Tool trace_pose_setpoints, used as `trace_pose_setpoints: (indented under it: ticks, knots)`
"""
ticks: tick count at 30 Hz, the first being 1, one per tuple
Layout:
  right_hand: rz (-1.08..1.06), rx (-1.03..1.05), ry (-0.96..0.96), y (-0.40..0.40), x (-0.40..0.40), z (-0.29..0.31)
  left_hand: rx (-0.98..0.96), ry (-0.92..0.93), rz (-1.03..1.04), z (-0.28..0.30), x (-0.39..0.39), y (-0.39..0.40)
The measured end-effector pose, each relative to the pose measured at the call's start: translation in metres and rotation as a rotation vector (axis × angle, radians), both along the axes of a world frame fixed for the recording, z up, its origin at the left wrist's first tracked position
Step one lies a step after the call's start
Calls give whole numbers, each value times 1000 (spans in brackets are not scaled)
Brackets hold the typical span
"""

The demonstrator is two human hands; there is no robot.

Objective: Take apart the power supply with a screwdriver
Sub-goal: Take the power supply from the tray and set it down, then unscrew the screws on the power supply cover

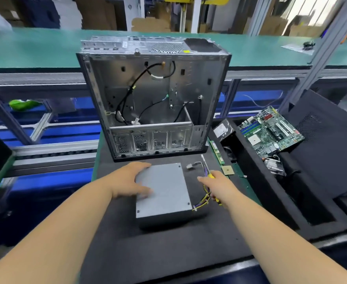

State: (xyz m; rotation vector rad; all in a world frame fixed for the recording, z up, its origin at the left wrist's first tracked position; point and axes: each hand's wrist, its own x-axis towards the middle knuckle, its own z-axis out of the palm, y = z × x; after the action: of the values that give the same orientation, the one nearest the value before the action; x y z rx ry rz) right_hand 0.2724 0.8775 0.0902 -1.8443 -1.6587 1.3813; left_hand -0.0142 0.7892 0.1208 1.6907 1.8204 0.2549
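Head view: both hands at the supply on the black mat.
Right hand (214,186): curled round a yellow screwdriver (212,176); tip hidden.
Left hand (131,180): fingers straight, flat on the lid's left edge, steadying it.
Supply (162,191): grey box lying flat between the hands, long axis running away from the person; screws at the lid corners.
Key relation: the supply lies just left of the right hand; the right-side screws are nearer to it, likely first.
Wires (202,201): trail off the right side, under the right hand.
Case (154,103): stands open behind.
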Motion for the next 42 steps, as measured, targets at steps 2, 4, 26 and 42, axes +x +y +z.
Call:
trace_pose_setpoints:
  ticks: [2, 4, 26, 42]
  knots:
    - [18, 40, 29, 1, -11, 8, -45, 1, -131, 0, -10, -4]
    - [30, 68, 69, 2, -23, 15, -50, 39, -214, -2, -17, -6]
    - [641, 352, -243, 40, -61, 33, 108, 92, 321, -30, 45, -60]
    - [789, 366, -259, 62, -16, 21, 26, 421, 663, -20, 153, -53]
